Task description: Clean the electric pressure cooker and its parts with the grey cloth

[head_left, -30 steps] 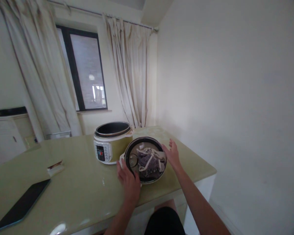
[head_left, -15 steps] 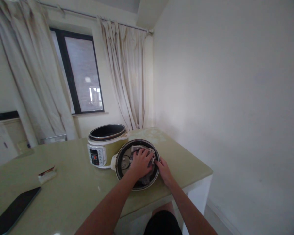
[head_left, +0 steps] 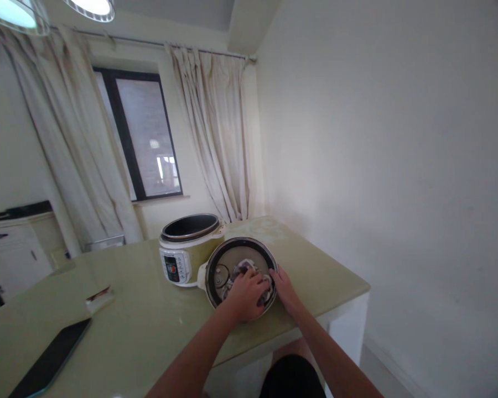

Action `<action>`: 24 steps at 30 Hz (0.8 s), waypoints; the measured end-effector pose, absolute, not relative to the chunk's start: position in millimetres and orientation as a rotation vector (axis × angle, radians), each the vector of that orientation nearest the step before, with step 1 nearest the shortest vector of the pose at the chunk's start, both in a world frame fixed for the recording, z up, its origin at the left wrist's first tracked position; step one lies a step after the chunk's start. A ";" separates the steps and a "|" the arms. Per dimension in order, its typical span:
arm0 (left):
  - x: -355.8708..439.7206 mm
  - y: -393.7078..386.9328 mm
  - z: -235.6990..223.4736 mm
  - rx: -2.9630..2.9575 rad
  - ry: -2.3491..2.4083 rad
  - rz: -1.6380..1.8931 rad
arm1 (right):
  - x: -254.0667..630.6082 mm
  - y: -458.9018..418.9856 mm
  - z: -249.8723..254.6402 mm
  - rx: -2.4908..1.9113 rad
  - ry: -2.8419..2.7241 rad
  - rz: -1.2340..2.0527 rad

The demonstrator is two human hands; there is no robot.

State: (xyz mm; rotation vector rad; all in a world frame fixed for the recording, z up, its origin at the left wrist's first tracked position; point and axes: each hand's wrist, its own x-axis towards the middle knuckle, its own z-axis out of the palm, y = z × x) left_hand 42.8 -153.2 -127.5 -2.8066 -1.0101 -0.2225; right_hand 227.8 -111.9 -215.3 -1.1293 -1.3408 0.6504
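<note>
The round pressure cooker lid point(head_left: 235, 256) is propped up with its inner face towards me. My left hand point(head_left: 248, 294) presses a crumpled grey and white cloth point(head_left: 244, 266) against that face, fingers curled over it. At the lid's right edge, my right hand point(head_left: 284, 287) grips the rim. Its thumb is on the rim, and part of its fingers is hidden behind. Directly behind and left of the lid stands the cooker body point(head_left: 198, 253), white and olive green, uncovered, with a dark pot inside.
On the left of the glossy greenish table point(head_left: 149, 326) lie a dark tablet-like slab point(head_left: 52, 356) and a small white packet point(head_left: 99, 300). The table's right corner is near a plain wall point(head_left: 390, 166). Curtains point(head_left: 216, 132) hang beside the window behind.
My left hand has moved the cloth downward across the lid's inner face, leaving the upper part uncovered. My right hand keeps its hold on the rim. The camera view has shifted slightly.
</note>
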 end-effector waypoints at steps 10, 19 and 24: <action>48.1 -98.9 -111.0 -2.606 -1.210 -0.594 | 228.7 -118.3 -206.7 -1.037 -1.350 0.702; 17.4 -108.7 -107.6 -2.636 -1.327 -0.378 | 229.5 -115.3 -210.6 -1.160 -1.310 0.718; 21.3 -138.2 -114.3 -2.835 -1.092 -0.316 | 226.8 -118.3 -207.4 -1.172 -1.332 0.681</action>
